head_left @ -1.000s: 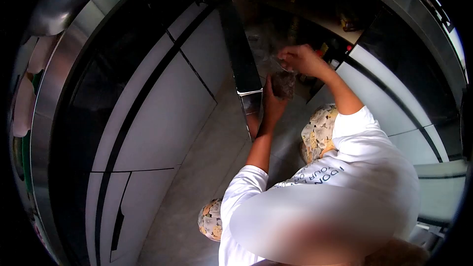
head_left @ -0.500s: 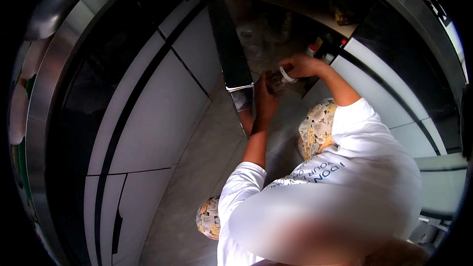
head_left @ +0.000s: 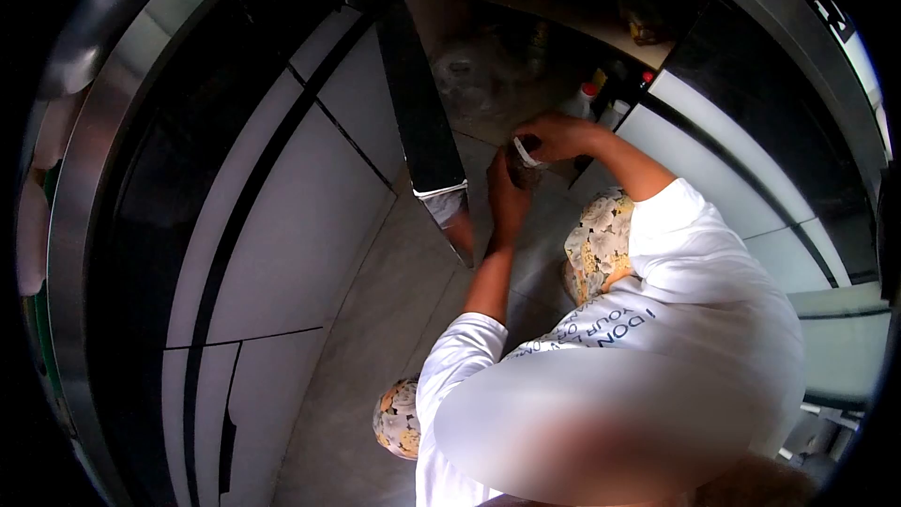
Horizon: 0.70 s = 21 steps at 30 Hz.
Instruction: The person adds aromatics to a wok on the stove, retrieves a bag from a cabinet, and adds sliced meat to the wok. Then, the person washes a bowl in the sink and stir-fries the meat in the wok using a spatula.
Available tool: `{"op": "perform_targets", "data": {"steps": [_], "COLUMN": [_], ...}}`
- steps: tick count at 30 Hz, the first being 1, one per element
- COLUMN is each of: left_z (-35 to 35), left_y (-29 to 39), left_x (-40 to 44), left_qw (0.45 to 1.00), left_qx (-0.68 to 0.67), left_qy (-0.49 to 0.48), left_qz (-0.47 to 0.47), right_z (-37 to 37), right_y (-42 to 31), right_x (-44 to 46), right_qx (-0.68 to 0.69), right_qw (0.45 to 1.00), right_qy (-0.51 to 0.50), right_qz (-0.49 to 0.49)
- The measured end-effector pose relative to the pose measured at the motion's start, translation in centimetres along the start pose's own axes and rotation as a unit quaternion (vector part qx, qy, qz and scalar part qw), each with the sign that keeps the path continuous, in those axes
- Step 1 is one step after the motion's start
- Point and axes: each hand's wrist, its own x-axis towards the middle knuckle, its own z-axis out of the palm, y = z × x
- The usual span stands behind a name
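My left hand (head_left: 509, 190) is closed around a small jar-like container (head_left: 522, 173) that looks see-through, with dark brown contents. My right hand (head_left: 556, 138) sits at its top, fingers curled on a white ring or lid (head_left: 527, 152). Whether this white part is on the container or lifted off it, I cannot tell. Both hands are low, in front of an open cabinet. Close to my right hand stand a bottle with a red cap (head_left: 587, 91) and a white-topped container (head_left: 615, 113).
An open dark cabinet door (head_left: 422, 103) juts out left of my hands. White cabinet fronts (head_left: 272, 216) run along the left, more (head_left: 741, 169) on the right. A bag with yellowish contents (head_left: 646, 30) is on the shelf. Grey tiles (head_left: 375, 319) cover the floor.
Both hands and the container have shifted slightly left in view. The white part is more tilted, and the door edge appears further left of my left hand.
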Motion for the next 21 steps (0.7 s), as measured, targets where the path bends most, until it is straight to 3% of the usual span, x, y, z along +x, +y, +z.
{"op": "perform_targets", "data": {"steps": [2,8,11,13,17,21], "left_z": [0.5,-0.2,0.0,-0.1,-0.2,-2.4], "left_y": [-0.6,0.6,0.0,-0.6,-0.7,4.2], "left_x": [-0.3,0.3,0.8,0.9,1.1,2.1], "left_qw": [0.999,0.998,0.984,0.966,0.971,0.939], "left_qx": [-0.046,-0.055,-0.176,-0.257,-0.22,-0.293], "left_qy": [0.01,0.033,-0.01,-0.038,-0.07,-0.063], "left_qz": [-0.006,-0.005,-0.009,-0.004,-0.068,-0.169], "right_z": [0.3,-1.0,-1.7,-0.8,-0.1,-0.8], "right_y": [0.8,0.2,-0.1,0.8,0.0,-1.1], "right_x": [0.3,-0.6,-1.0,-0.9,-1.0,-1.4], "right_qx": [0.038,0.234,0.243,0.175,0.085,0.102], "right_qw": [0.999,0.967,0.966,0.983,0.996,0.992], "right_qy": [-0.014,-0.025,-0.004,0.031,-0.013,0.067], "right_qz": [-0.013,0.102,0.094,0.048,-0.019,0.011]}}
